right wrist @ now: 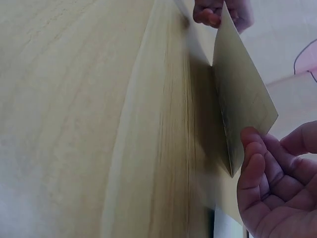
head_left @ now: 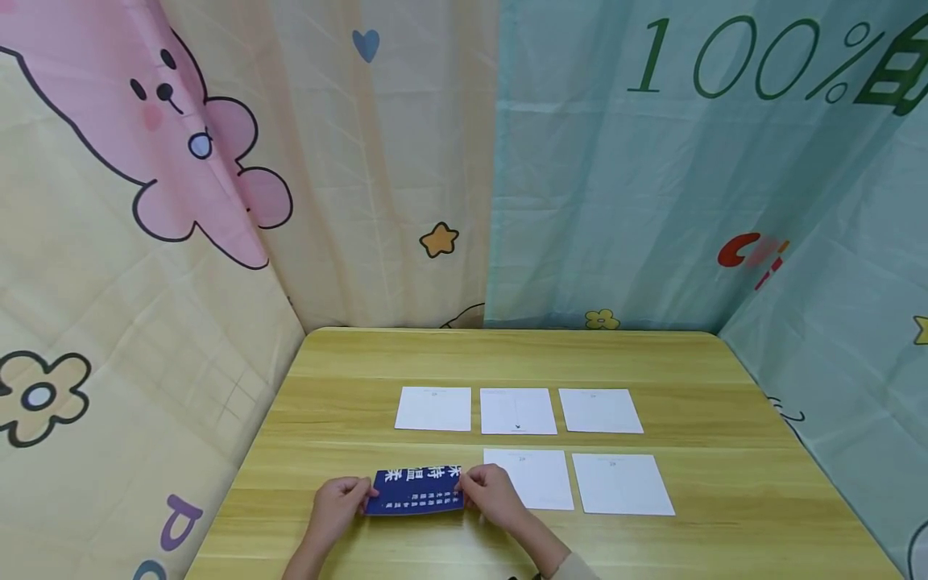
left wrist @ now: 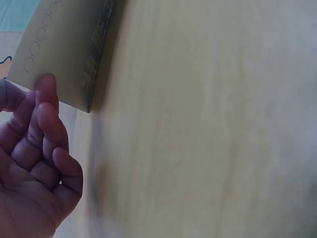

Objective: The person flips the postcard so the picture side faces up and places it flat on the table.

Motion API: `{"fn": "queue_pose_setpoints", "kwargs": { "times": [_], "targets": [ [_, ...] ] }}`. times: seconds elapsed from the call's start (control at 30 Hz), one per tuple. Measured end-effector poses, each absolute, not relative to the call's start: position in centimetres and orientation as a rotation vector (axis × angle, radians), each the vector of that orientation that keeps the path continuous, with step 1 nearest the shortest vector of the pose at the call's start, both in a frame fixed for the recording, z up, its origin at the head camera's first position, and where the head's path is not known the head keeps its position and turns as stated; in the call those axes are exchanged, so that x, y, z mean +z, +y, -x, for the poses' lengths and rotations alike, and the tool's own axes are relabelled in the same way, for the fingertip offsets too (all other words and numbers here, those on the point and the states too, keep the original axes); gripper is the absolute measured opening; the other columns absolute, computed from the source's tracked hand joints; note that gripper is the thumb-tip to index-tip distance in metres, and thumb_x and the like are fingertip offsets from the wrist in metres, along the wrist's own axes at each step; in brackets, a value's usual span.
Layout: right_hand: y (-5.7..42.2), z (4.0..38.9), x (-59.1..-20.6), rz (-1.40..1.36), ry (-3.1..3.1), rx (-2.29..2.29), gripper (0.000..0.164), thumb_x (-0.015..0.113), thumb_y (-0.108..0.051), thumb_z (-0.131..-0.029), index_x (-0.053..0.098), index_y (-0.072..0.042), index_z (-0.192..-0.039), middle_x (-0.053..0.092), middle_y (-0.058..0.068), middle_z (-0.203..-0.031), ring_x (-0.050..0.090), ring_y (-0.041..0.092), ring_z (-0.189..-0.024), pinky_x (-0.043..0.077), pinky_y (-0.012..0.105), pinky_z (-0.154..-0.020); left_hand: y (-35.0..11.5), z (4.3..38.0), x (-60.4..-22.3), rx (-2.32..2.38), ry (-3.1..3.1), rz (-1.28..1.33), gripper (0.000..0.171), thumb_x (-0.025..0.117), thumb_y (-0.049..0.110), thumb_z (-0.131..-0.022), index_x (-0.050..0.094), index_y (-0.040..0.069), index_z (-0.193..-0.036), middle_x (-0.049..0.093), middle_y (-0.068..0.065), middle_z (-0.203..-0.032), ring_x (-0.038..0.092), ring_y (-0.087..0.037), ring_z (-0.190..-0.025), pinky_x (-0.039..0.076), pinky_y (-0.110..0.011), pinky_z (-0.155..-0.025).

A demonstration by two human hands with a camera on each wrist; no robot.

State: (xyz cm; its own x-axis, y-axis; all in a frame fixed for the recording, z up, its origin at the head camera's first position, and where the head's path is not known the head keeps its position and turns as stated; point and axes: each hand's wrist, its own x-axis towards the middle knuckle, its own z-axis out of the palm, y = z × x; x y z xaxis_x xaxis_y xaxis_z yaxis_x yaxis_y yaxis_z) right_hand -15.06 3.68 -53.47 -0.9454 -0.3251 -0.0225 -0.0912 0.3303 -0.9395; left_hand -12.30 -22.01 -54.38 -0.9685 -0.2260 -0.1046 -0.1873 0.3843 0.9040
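Presently, I have the dark blue printed card (head_left: 412,492) low over the table (head_left: 355,362), at the left end of the near row of five white cards (head_left: 519,409) laid three far, two near. The left hand (head_left: 336,503) pinches its left short end; the right hand (head_left: 496,495) pinches the right one. The hands are apart, with the card spanning the gap. I cannot tell whether its lower edge touches the table.

For sound handling, I advise the following. Apply light, equal pressure at both ends; stock this thin will probably bow if squeezed inward. Move both wrists as one unit so that neither end leads. Confine the grip to the margins. Mind the right hand: in the head view it overlaps the near left corner of the adjacent white card (head_left: 540,479), and a low sweep could drag that card out of line.

Orientation: the long axis runs left to right, from hand to hand, roughly parallel to the table's far edge. The blue face is turned toward the head camera, its white characters inverted from there; the large line follows the far long edge, the small lines the near one. Both wrist views show the pale reverse, fingertips (right wrist: 250,135) against it. The right wrist view shows the card pitched against the table, not flat.
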Motion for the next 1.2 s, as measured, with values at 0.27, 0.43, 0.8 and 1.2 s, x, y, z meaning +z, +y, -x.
{"fn": "queue_pose_setpoints", "kwargs": {
  "times": [0.27, 0.43, 0.8, 1.2],
  "targets": [
    [3.5, 15.9, -53.3, 0.355, 2.435, -1.626, 0.023, 0.052, -0.008, -0.088, 0.066, 0.0, -0.072, 0.055, 0.0, -0.056, 0.046, 0.006, -0.05, 0.038, 0.018, -0.044, -21.7, 12.8, -53.9, -1.582, -2.646, -0.391, 0.023, 0.058, 0.015, -0.085, 0.07, 0.006, -0.067, 0.056, 0.0, -0.06, 0.049, -0.014, -0.062, 0.037, -0.024, -0.055],
    [3.5, 16.4, -53.2, 0.323, 2.456, -1.595, 0.025, 0.051, -0.008, -0.09, 0.066, -0.001, -0.072, 0.053, 0.0, -0.055, 0.043, 0.008, -0.048, 0.034, 0.019, -0.041, -21.6, 13.4, -53.7, -1.57, -2.666, -0.365, 0.024, 0.057, 0.015, -0.086, 0.071, 0.006, -0.069, 0.056, 0.0, -0.06, 0.049, -0.014, -0.062, 0.037, -0.025, -0.055],
    [3.1, 17.0, -53.7, 0.234, 2.486, -1.559, 0.025, 0.051, -0.011, -0.09, 0.065, -0.003, -0.072, 0.048, -0.002, -0.052, 0.039, 0.007, -0.041, 0.031, 0.019, -0.036, -21.3, 14.1, -53.5, -1.461, -2.718, -0.314, 0.023, 0.057, 0.016, -0.085, 0.071, 0.009, -0.068, 0.05, 0.002, -0.054, 0.041, -0.013, -0.052, 0.028, -0.023, -0.045],
    [2.8, 16.9, -53.4, 0.215, 2.519, -1.491, 0.025, 0.049, -0.009, -0.088, 0.066, -0.002, -0.07, 0.045, -0.004, -0.05, 0.037, 0.007, -0.041, 0.029, 0.019, -0.037, -21.0, 14.1, -53.8, -1.367, -2.785, -0.293, 0.023, 0.058, 0.016, -0.085, 0.072, 0.01, -0.068, 0.043, 0.004, -0.047, 0.036, -0.013, -0.047, 0.025, -0.023, -0.042]
  ]
}}
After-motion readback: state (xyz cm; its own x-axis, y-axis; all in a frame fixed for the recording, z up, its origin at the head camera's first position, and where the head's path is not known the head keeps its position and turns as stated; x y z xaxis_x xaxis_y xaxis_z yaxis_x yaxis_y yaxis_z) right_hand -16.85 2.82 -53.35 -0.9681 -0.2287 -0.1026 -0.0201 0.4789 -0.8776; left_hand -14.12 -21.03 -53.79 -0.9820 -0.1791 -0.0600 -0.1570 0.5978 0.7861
